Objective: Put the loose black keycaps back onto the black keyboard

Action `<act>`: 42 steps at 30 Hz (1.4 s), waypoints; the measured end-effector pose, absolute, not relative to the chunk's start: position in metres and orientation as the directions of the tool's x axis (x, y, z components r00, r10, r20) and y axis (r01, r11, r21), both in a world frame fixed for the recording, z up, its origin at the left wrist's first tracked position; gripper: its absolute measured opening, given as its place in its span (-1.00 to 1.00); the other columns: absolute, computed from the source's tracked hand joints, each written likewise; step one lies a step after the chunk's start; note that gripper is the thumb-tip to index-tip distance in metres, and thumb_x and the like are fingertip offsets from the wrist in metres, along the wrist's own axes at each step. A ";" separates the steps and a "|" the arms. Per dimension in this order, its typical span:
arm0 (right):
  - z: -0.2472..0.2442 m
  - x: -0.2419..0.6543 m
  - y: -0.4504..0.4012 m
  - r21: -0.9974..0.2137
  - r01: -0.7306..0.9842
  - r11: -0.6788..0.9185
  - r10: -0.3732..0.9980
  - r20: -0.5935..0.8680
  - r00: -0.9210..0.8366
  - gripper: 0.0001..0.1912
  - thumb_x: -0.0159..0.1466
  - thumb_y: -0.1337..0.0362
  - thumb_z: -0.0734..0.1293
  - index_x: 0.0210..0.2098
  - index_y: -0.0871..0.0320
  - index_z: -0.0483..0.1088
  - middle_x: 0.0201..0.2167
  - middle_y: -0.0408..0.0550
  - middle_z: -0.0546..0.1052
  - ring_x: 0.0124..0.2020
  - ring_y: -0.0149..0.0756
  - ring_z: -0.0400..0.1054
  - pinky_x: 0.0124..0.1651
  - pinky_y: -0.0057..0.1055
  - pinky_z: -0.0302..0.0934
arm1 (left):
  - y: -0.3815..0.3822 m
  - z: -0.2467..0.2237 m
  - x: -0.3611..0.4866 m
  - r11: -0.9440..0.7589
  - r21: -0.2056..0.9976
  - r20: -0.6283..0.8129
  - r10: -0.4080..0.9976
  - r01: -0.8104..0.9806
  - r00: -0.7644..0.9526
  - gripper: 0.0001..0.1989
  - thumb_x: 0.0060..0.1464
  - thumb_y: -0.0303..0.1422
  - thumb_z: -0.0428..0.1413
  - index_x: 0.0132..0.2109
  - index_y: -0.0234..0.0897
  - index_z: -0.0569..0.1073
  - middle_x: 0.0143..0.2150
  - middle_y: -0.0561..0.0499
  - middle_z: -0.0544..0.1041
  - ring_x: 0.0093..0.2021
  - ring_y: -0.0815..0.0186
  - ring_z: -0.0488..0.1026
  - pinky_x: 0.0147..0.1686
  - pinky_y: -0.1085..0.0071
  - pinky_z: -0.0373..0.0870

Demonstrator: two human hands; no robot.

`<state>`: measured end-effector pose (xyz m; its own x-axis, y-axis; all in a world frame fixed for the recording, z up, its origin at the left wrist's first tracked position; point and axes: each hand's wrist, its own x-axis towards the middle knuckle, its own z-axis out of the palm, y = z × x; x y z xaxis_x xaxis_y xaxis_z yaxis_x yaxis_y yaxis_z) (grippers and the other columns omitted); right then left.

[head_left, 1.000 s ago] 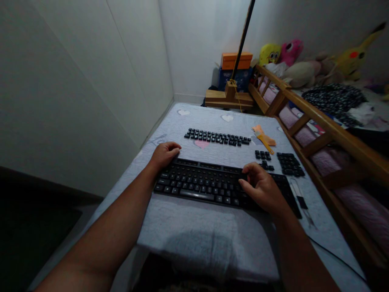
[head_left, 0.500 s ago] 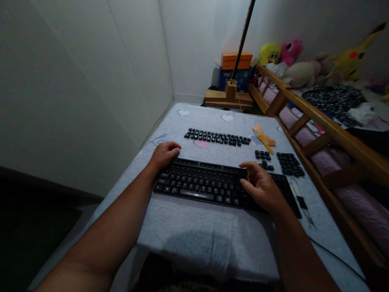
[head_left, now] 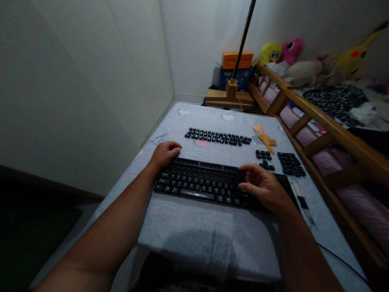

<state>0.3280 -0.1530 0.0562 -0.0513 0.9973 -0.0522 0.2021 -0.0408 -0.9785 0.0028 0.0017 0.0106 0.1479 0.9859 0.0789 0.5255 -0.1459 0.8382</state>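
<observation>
A black keyboard (head_left: 197,194) lies across the cloth-covered table in front of me. Its lower rows carry keycaps, while its upper rows show bare key positions. My left hand (head_left: 165,155) rests at the keyboard's far left corner with fingers curled in; whatever they may hold is hidden. Over the right part of the keyboard is my right hand (head_left: 261,184), thumb and forefinger apart and no object visible between them. Behind the keyboard sit rows of loose keycaps (head_left: 217,136). Smaller groups, a keycap cluster (head_left: 263,155) and a number-pad block (head_left: 291,164), lie to the right.
A yellow-handled brush (head_left: 267,145) lies on an orange cloth (head_left: 261,130) at the back right. A wire tool with a black grip (head_left: 302,202) is beside the keyboard's right end. A cable (head_left: 340,261) runs off right. A wooden bed rail (head_left: 322,117) borders the table.
My right hand has shifted slightly left and toward me over the keyboard, its thumb lower than before. My left hand, the keyboard and the loose keycaps have stayed put.
</observation>
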 end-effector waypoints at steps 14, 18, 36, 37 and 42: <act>0.056 0.333 -0.153 -0.983 0.178 -0.038 0.997 -0.050 -0.062 -0.58 0.02 0.25 0.52 -0.14 0.06 0.39 -0.22 -0.08 0.54 -0.26 -0.31 0.43 -0.24 -0.37 0.34 | 0.000 0.012 0.003 -0.129 0.854 0.066 0.988 0.503 0.141 -0.69 -0.13 -0.21 0.12 -0.26 -0.31 0.57 -0.37 -0.01 0.57 -0.37 0.27 0.43 -0.31 0.36 0.34; 0.054 0.335 -0.151 -0.984 0.178 -0.013 0.999 -0.020 -0.039 -0.53 -0.01 0.23 0.54 -0.17 0.04 0.32 -0.19 -0.08 0.52 -0.22 -0.30 0.42 -0.21 -0.37 0.35 | 0.000 0.013 0.004 -0.135 0.845 0.071 0.987 0.518 0.142 -0.69 -0.13 -0.21 0.11 -0.27 -0.30 0.57 -0.38 -0.01 0.58 -0.36 0.25 0.44 -0.29 0.35 0.35; 0.060 0.340 -0.151 -0.980 0.194 -0.039 0.998 -0.047 -0.035 -0.53 -0.02 0.15 0.54 -0.21 0.05 0.29 -0.26 -0.10 0.57 -0.28 -0.29 0.45 -0.24 -0.36 0.36 | 0.004 0.009 0.002 -0.149 0.839 0.077 0.985 0.524 0.156 -0.68 -0.12 -0.21 0.11 -0.26 -0.31 0.58 -0.35 -0.02 0.59 -0.33 0.23 0.46 -0.25 0.32 0.37; 0.058 0.340 -0.150 -0.986 0.163 -0.041 0.999 -0.046 -0.027 -0.52 -0.04 0.15 0.56 -0.24 0.04 0.26 -0.27 -0.10 0.57 -0.28 -0.29 0.46 -0.22 -0.36 0.37 | 0.004 0.009 0.002 -0.148 0.839 0.077 0.985 0.523 0.154 -0.68 -0.12 -0.21 0.11 -0.26 -0.31 0.58 -0.35 -0.02 0.59 -0.33 0.23 0.46 -0.25 0.32 0.36; 0.054 0.342 -0.148 -0.989 0.119 -0.089 0.996 -0.091 -0.009 -0.51 -0.07 0.18 0.58 -0.28 0.06 0.27 -0.26 -0.09 0.59 -0.26 -0.27 0.49 -0.17 -0.33 0.38 | 0.003 0.009 0.003 -0.142 0.843 0.072 0.985 0.518 0.154 -0.68 -0.11 -0.22 0.11 -0.25 -0.32 0.57 -0.35 -0.02 0.59 -0.33 0.24 0.47 -0.25 0.32 0.36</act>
